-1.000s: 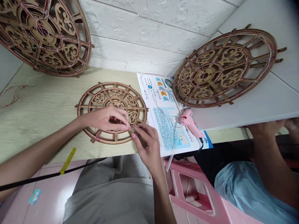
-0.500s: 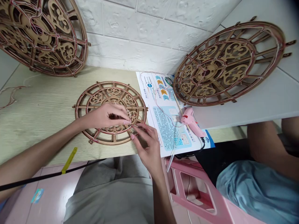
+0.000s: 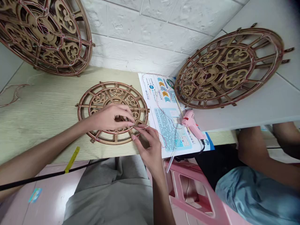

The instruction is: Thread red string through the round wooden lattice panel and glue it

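A round brown openwork frame (image 3: 115, 141) with scroll patterns lies flat on the table, wires running along its ribs. My left hand (image 3: 113, 117) is over its middle, thumb and forefinger pinched on a thin wire (image 3: 165, 140). Right beside it, at the frame's near right part, my right hand (image 3: 150, 147) has its fingertips on the same wire, its thumb a little apart. From the fingertips the pale and reddish wire loops out over the back of my right hand to the printed sheet. The fingertips hide the exact spot they work on.
Two similar frames lean upright, one at the left (image 3: 50, 57) and one at the right (image 3: 211, 76). A pink glue gun (image 3: 193, 125) with a clear glue stick (image 3: 172, 157) rests on a printed sheet (image 3: 167, 150). Another person sits at the right, near a pink stool (image 3: 199, 200).
The wire's small loop by my left fingers has gone, and its length now trails rightward over my right hand. Both hands stay close together at nearly the same spot. The view shifted slightly.
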The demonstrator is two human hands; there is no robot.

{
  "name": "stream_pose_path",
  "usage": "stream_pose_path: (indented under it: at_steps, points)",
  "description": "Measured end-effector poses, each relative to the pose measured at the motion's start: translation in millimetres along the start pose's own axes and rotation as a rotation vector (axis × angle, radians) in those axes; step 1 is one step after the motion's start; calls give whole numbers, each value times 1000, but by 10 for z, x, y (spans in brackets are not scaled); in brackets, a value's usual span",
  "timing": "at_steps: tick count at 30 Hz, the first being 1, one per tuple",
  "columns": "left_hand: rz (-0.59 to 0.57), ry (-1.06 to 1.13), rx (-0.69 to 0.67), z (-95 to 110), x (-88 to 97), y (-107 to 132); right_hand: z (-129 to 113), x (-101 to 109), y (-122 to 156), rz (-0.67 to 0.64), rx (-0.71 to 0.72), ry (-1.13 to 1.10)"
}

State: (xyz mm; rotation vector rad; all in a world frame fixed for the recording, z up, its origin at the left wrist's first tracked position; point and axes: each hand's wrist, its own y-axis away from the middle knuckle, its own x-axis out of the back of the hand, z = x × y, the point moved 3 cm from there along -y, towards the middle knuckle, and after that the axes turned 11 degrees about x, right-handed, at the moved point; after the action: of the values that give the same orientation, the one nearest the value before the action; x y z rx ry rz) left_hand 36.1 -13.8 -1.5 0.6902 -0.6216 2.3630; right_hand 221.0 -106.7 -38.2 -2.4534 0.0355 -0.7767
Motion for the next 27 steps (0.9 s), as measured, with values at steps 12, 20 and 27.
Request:
stream_pose_path:
  at_steps: [12,20,27]
  points:
    - [34,-159,-43,27,-78,10,-1,-4,-4,-28,22,14]
    - [29,-177,15,7,-65,18,15,-10,4,-23,40,24]
    - [-23,-185,-4,37,-94,14,-14,-13,-12,-25,32,20]
